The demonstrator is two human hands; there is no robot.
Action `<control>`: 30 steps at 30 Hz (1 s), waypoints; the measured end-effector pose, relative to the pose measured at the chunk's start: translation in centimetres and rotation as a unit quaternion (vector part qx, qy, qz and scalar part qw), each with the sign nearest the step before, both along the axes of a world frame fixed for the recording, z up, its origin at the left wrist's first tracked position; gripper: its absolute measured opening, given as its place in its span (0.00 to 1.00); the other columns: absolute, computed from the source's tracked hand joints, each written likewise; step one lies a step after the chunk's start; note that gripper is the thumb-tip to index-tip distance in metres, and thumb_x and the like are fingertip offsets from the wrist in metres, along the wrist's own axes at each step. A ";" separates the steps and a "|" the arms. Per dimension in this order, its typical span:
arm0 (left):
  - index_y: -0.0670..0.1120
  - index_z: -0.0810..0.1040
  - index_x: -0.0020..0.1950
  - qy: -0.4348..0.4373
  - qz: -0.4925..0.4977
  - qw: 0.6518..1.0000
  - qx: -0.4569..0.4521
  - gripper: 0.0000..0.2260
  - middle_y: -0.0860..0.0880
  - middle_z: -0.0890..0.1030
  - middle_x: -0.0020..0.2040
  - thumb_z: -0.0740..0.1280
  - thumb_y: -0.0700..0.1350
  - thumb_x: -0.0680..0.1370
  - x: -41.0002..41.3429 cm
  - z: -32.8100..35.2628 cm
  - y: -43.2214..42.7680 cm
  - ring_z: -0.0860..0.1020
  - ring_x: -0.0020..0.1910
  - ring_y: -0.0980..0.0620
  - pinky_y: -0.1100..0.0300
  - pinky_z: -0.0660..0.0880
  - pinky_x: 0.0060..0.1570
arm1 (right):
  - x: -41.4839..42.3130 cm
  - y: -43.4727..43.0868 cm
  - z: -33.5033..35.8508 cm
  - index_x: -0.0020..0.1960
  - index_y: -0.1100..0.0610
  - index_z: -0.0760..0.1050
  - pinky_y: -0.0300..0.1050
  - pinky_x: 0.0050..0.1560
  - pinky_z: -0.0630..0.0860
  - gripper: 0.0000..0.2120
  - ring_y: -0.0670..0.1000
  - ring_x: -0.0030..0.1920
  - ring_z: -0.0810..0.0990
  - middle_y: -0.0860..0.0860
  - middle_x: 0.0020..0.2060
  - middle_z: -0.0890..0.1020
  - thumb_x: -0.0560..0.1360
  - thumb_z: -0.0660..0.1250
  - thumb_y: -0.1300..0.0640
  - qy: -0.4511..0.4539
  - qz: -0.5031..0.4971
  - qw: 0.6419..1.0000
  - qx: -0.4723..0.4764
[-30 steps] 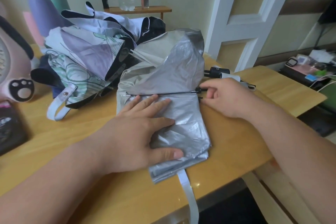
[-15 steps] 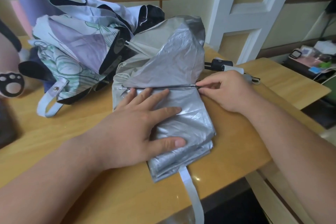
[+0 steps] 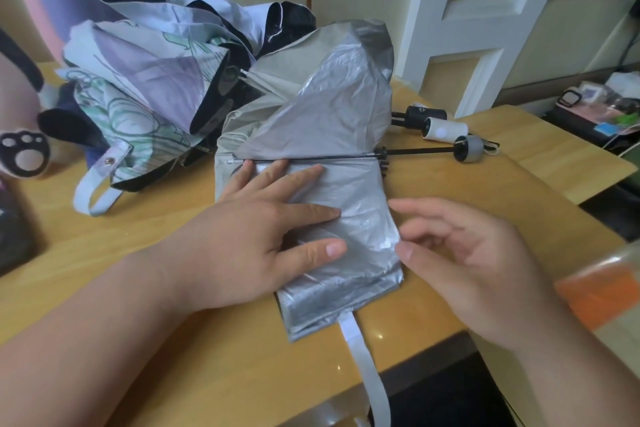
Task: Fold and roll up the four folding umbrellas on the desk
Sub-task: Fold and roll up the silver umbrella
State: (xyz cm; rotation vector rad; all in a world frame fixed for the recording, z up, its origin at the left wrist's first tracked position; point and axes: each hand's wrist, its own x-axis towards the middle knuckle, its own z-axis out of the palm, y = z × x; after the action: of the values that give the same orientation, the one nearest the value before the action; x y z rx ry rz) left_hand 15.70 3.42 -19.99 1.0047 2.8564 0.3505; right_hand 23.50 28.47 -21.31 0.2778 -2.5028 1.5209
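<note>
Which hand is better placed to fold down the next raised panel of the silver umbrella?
Probably the right hand: it is free beside the silver umbrella, while the left hand presses the folded panels flat.

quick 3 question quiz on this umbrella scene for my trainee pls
1. True or false: the left hand lies flat on the silver umbrella.
2. What hangs over the desk edge? A) white strap B) grey handle C) bottle
3. Fill in: the other umbrellas are piled on the silver one's ____ side.
Key: 1 true; 2 A; 3 left.
</note>
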 end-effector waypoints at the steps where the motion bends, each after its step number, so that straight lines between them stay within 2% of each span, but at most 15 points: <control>1: 0.72 0.64 0.75 0.003 0.002 1.000 0.007 0.34 0.64 0.45 0.82 0.42 0.79 0.72 0.0 0.0 0.1 0.39 0.82 0.56 0.47 0.36 0.80 | 0.7 -0.1 -0.3 0.62 0.45 0.80 0.42 0.53 0.79 0.20 0.51 0.50 0.83 0.47 0.45 0.87 0.73 0.73 0.60 0.006 0.000 1.000 -0.019; 3: 0.72 0.63 0.75 0.012 0.007 1.000 0.013 0.34 0.64 0.46 0.83 0.43 0.79 0.72 0.0 0.1 0.2 0.42 0.83 0.54 0.46 0.38 0.80 | 1.4 -0.2 -0.8 0.62 0.45 0.80 0.42 0.55 0.78 0.20 0.51 0.51 0.83 0.47 0.46 0.87 0.73 0.74 0.60 0.003 -0.001 0.999 -0.035; 5: 0.72 0.61 0.76 0.019 0.009 1.000 0.006 0.34 0.63 0.46 0.83 0.43 0.79 0.72 0.1 0.2 0.4 0.43 0.83 0.52 0.45 0.39 0.80 | 1.7 -0.6 -1.1 0.60 0.42 0.80 0.37 0.54 0.77 0.19 0.47 0.52 0.83 0.43 0.45 0.87 0.73 0.74 0.59 -0.014 -0.002 1.000 -0.025; 7: 0.73 0.58 0.77 0.019 0.013 1.000 -0.015 0.36 0.63 0.44 0.83 0.43 0.80 0.71 0.2 0.1 0.5 0.42 0.83 0.52 0.46 0.38 0.80 | 1.6 -0.9 -1.3 0.57 0.41 0.80 0.31 0.54 0.74 0.16 0.44 0.53 0.83 0.40 0.44 0.86 0.74 0.74 0.57 -0.019 -0.006 1.000 -0.006; 10: 0.73 0.50 0.78 0.012 0.009 0.998 -0.060 0.40 0.61 0.39 0.83 0.44 0.84 0.67 0.2 -0.1 0.6 0.39 0.82 0.50 0.45 0.35 0.79 | 1.5 -0.9 -1.1 0.54 0.39 0.81 0.30 0.55 0.73 0.16 0.42 0.54 0.81 0.38 0.44 0.86 0.73 0.74 0.58 -0.019 -0.016 1.000 0.016; 13: 0.73 0.48 0.78 0.001 0.009 0.998 -0.064 0.42 0.61 0.38 0.83 0.46 0.85 0.65 0.3 -0.3 0.6 0.38 0.82 0.50 0.44 0.34 0.79 | 1.7 -0.6 -1.0 0.56 0.34 0.81 0.30 0.54 0.72 0.21 0.43 0.54 0.79 0.38 0.49 0.83 0.69 0.78 0.56 -0.021 -0.017 0.999 0.037; 15: 0.73 0.49 0.79 0.004 0.011 0.999 -0.051 0.42 0.61 0.39 0.83 0.46 0.84 0.66 0.2 -0.2 0.6 0.38 0.82 0.50 0.44 0.35 0.79 | 1.6 -0.6 -1.3 0.60 0.30 0.77 0.29 0.55 0.70 0.28 0.44 0.55 0.76 0.37 0.52 0.79 0.68 0.79 0.56 -0.021 -0.018 0.997 0.073; 17: 0.72 0.50 0.79 0.013 0.009 0.999 -0.041 0.42 0.61 0.39 0.83 0.45 0.84 0.66 0.3 0.0 0.7 0.38 0.82 0.51 0.43 0.35 0.80 | 1.5 -0.7 -1.4 0.60 0.29 0.75 0.28 0.54 0.68 0.31 0.43 0.55 0.75 0.37 0.53 0.77 0.69 0.80 0.58 -0.016 -0.016 0.995 0.094; 20: 0.73 0.48 0.79 0.032 -0.018 0.999 -0.039 0.42 0.61 0.38 0.82 0.46 0.84 0.67 0.8 0.2 1.0 0.34 0.81 0.52 0.43 0.34 0.79 | 1.7 -0.6 -0.7 0.58 0.29 0.77 0.28 0.54 0.68 0.27 0.41 0.55 0.74 0.36 0.53 0.76 0.70 0.78 0.56 -0.043 0.010 0.993 0.111; 22: 0.73 0.46 0.79 0.030 -0.040 0.998 -0.048 0.43 0.62 0.36 0.82 0.47 0.85 0.66 1.4 0.2 1.2 0.29 0.79 0.54 0.42 0.33 0.79 | 1.1 0.1 0.4 0.59 0.31 0.78 0.33 0.53 0.73 0.23 0.41 0.54 0.76 0.35 0.52 0.79 0.71 0.75 0.55 -0.057 0.024 0.991 0.122; 24: 0.72 0.45 0.79 0.026 -0.052 0.997 -0.055 0.44 0.62 0.35 0.82 0.49 0.85 0.66 1.6 0.0 1.4 0.27 0.78 0.55 0.40 0.33 0.78 | -1.2 1.4 1.2 0.56 0.36 0.78 0.34 0.47 0.77 0.19 0.39 0.49 0.80 0.35 0.49 0.82 0.72 0.73 0.57 -0.026 -0.021 0.990 0.138; 26: 0.73 0.46 0.79 0.024 -0.057 0.997 -0.053 0.44 0.62 0.35 0.82 0.51 0.85 0.66 1.6 -0.2 1.5 0.27 0.78 0.54 0.40 0.33 0.78 | -4.9 2.7 1.3 0.54 0.41 0.79 0.29 0.40 0.75 0.14 0.36 0.43 0.79 0.39 0.43 0.82 0.75 0.72 0.58 -0.019 -0.088 0.980 0.180; 30: 0.72 0.49 0.78 0.031 -0.064 0.997 -0.031 0.39 0.62 0.37 0.82 0.53 0.82 0.69 1.3 -0.2 1.3 0.28 0.79 0.55 0.41 0.34 0.79 | -11.6 3.7 0.9 0.53 0.48 0.82 0.33 0.43 0.76 0.06 0.37 0.40 0.78 0.40 0.42 0.81 0.76 0.75 0.53 -0.047 -0.102 0.964 0.242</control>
State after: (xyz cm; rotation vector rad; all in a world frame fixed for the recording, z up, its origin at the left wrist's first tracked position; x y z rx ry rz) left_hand 16.99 4.69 -20.24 1.1989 2.8181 0.2217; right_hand 11.95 32.18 -20.40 0.0130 -2.8444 0.8506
